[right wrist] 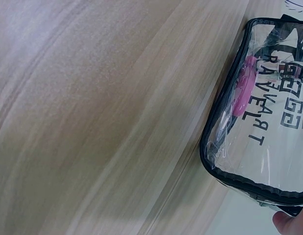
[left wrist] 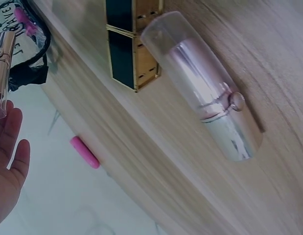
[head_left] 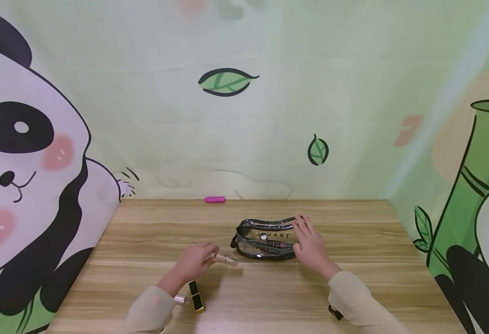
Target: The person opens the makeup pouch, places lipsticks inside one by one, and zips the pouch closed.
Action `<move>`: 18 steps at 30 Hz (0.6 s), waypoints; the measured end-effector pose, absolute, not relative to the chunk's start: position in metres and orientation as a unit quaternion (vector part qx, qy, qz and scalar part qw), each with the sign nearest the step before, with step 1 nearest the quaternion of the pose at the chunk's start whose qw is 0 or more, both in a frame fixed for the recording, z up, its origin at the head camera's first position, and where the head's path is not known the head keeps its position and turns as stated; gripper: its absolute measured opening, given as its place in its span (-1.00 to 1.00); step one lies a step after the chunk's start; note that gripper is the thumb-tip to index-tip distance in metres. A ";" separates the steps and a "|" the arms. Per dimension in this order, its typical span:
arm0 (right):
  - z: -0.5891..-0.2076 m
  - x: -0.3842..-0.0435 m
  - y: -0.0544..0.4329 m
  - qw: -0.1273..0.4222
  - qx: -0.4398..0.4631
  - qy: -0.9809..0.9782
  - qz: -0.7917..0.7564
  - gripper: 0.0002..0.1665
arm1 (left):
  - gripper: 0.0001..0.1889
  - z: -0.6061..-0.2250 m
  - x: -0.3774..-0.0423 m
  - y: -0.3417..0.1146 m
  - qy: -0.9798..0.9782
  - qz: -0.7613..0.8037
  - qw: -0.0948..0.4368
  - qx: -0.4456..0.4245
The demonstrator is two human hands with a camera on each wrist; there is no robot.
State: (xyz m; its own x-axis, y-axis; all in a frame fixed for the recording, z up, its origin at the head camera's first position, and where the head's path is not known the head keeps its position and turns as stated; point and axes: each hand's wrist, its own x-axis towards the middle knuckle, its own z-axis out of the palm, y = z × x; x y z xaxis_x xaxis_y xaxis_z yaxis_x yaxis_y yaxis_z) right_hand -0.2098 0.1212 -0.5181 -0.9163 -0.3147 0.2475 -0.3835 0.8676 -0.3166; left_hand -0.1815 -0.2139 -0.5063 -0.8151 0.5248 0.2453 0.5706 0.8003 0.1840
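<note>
Sleeves (head_left: 363, 301), left fingers (head_left: 207, 249) pinching lipstick (head_left: 227, 259), right fingers (head_left: 303, 227) spread at edge of pouch (head_left: 269, 249), room on tabletop (head_left: 261, 297) between

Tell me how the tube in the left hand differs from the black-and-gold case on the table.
The tube is gripped in the left hand; the black-and-gold case lies on the table. The tube looks rounded, while the case is boxy with flat sides. The tube has a clear end; the case shows black panels. Both have gold-toned parts.
</note>
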 end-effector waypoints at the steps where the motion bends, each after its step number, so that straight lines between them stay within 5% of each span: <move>1: -0.518 -0.210 0.121 0.094 0.181 -0.962 0.181 -0.34 | -0.79 -0.505 -0.181 -0.213 -0.945 -0.127 0.088 -0.288; 18: -0.518 -0.209 0.121 0.099 0.185 -0.960 0.184 -0.34 | -0.76 -0.491 -0.184 -0.195 -0.933 -0.156 0.111 -0.306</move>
State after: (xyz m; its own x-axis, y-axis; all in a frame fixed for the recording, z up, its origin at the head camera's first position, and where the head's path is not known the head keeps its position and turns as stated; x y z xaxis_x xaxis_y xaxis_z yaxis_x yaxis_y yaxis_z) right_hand -0.2095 0.1213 -0.5184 -0.9115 -0.3194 0.2591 -0.3927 0.8633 -0.3171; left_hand -0.1840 -0.1951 -0.4914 -0.7882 0.5362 0.3021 0.6052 0.7643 0.2225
